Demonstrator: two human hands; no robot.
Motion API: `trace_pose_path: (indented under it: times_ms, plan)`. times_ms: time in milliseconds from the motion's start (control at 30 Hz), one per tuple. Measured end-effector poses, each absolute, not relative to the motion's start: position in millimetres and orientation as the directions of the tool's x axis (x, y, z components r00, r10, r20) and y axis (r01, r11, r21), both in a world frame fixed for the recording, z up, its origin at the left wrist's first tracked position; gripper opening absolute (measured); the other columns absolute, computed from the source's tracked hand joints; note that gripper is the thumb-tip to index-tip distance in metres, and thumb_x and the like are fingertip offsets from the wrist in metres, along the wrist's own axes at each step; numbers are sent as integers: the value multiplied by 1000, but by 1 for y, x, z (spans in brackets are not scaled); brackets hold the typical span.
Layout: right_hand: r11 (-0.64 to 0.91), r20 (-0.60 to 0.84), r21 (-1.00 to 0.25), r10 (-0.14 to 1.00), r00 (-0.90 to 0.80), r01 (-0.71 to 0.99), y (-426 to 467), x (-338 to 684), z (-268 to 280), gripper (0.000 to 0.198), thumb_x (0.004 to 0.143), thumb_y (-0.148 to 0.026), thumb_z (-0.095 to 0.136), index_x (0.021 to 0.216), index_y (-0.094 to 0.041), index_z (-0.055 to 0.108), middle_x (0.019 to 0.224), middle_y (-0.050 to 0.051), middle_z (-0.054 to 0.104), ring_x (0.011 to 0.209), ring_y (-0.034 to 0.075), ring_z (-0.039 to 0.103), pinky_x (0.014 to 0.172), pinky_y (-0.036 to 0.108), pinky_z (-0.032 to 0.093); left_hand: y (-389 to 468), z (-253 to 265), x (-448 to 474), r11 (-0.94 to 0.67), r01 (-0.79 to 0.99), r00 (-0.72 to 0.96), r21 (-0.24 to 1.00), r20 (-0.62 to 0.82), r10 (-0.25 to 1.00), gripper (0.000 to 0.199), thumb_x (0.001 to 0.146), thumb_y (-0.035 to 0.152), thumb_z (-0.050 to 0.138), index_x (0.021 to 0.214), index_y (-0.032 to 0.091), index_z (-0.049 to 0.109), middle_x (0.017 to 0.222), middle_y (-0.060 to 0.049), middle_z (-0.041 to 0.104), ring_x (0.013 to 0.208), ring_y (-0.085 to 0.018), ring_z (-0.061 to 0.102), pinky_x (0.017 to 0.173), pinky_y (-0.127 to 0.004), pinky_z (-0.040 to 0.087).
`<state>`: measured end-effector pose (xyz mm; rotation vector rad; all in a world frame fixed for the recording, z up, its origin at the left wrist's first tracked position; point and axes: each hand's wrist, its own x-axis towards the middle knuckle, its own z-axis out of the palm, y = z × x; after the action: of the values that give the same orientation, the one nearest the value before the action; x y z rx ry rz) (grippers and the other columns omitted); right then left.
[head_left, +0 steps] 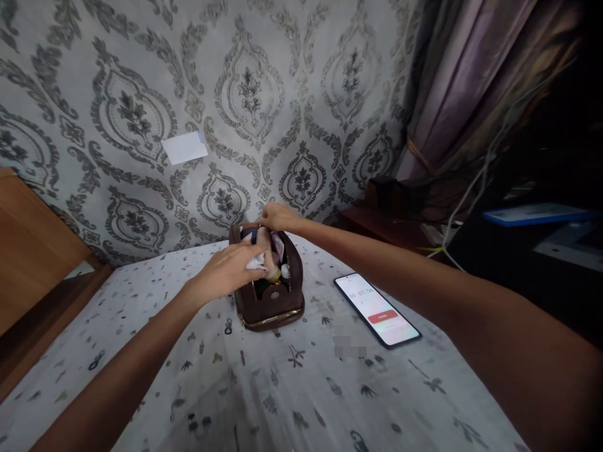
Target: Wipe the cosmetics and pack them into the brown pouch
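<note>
A dark brown zippered pouch stands on the patterned sheet with its top unzipped. Inside it are a beige tube-like item, a purple item and a white round cap. My left hand reaches over the pouch's left side, its fingers closed on a crumpled white piece that looks like tissue or thin plastic. At the far rim, my right hand is closed with its fingertips on the pouch's edge. The fingers' undersides are hidden.
Right of the pouch lies a phone showing a running timer. Patterned wallpaper with a white paper on it rises behind. A wooden panel borders the left; cables and a blue-edged object are at the right.
</note>
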<state>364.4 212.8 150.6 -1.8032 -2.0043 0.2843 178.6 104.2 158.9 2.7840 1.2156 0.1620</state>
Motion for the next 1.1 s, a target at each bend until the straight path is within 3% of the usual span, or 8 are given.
trace_pose_path:
  times_ms: [233,400,500,700,800,900,1000,1100]
  plan:
    - [205,311,-343,946,-95,917,174,377,136,26,90,-25,57,103,-16,77,100,7,75,94,20,65,77,25,45,102,155,180,-675,731,670,96,86,738,31,94,33,56,123,29,65,128,-4,68,114,-28,64,88,-33,49]
    - [340,376,-276,899,-224,899,141,377,123,24,89,-34,63,91,-17,80,101,9,70,102,23,59,91,29,42,101,152,186,-642,765,637,39,92,765,26,94,33,57,116,27,68,120,-5,70,110,-29,66,84,-33,49]
    - [377,401,-227,876,-267,898,133,376,119,21,88,-30,63,88,-17,81,108,12,66,107,26,55,94,33,41,98,151,190,-632,775,629,-11,109,770,23,95,32,56,114,27,69,120,-6,70,112,-30,65,83,-34,49]
    - [415,456,-285,852,-259,864,131,378,106,20,85,-21,61,93,-16,79,117,14,61,114,30,52,100,40,41,93,152,192,-650,759,649,-30,103,754,17,93,29,59,105,26,70,112,-6,70,102,-28,67,75,-31,49]
    - [449,518,-519,842,-150,728,136,382,98,18,79,-19,64,92,-18,77,115,12,63,114,29,53,106,44,39,96,147,186,-678,727,648,110,219,730,19,92,29,58,104,26,72,108,-6,71,100,-26,68,75,-30,50]
    - [360,417,-856,905,85,371,149,387,92,24,75,-21,69,98,-21,74,120,8,65,123,27,51,113,44,34,109,139,174,-686,642,535,343,441,721,24,92,32,53,103,23,73,107,-6,72,100,-25,68,80,-31,52]
    - [232,252,-964,952,172,127,168,390,88,32,83,-42,66,108,-23,70,127,7,66,127,27,52,112,45,38,136,127,161,-618,566,294,546,566,770,26,90,33,55,102,20,73,106,-7,74,100,-26,68,89,-35,51]
    - [120,116,-993,982,149,-19,187,387,85,48,94,-59,44,107,-20,69,120,12,69,120,29,60,100,46,50,171,110,152,-433,496,20,752,489,872,29,85,30,58,105,16,73,110,-10,75,105,-28,67,101,-40,47]
